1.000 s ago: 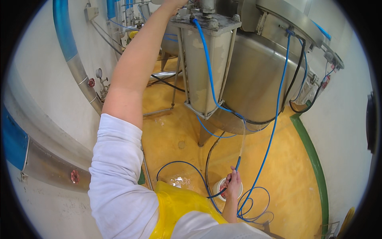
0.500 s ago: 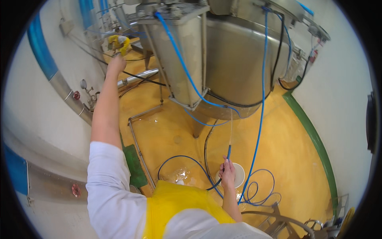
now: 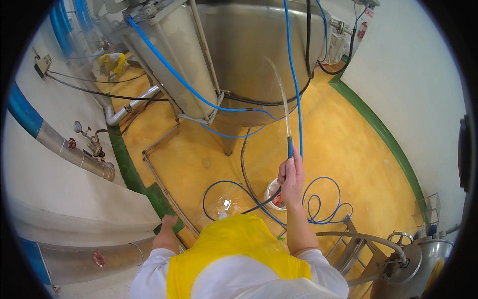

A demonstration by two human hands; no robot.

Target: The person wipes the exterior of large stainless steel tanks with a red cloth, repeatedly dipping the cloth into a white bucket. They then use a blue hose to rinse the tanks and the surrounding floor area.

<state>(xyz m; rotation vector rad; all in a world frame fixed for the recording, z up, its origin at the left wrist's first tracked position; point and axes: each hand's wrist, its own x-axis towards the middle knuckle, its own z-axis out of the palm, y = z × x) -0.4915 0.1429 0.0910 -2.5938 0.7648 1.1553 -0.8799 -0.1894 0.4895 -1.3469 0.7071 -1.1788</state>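
Observation:
My right hand (image 3: pixel 292 172) is closed round a dark hose with a blue end (image 3: pixel 290 147). A stream of water (image 3: pixel 284 99) leaves the hose end and arcs up toward the side of the large steel tank (image 3: pixel 239 55). Just below that hand, a white bucket (image 3: pixel 268 192) with red things in it stands on the floor. My left hand (image 3: pixel 170 222) hangs low at the left, above the green floor strip. Its fingers are too small and smeared to read.
Coiled blue hose (image 3: pixel 324 178) lies on the wet yellow floor (image 3: pixel 348 149). A tall clear-sided frame (image 3: pixel 174 60) adjoins the tank. Wall pipes with red valves (image 3: pixel 99 258) line the left. A steel vessel (image 3: pixel 438 249) stands at lower right. Another person in yellow (image 3: pixel 113 62) is bent over far back left.
My left hand has come down from its far forward reach to low beside me. My right hand has risen with the hose, and the water now reaches higher. The view has shifted.

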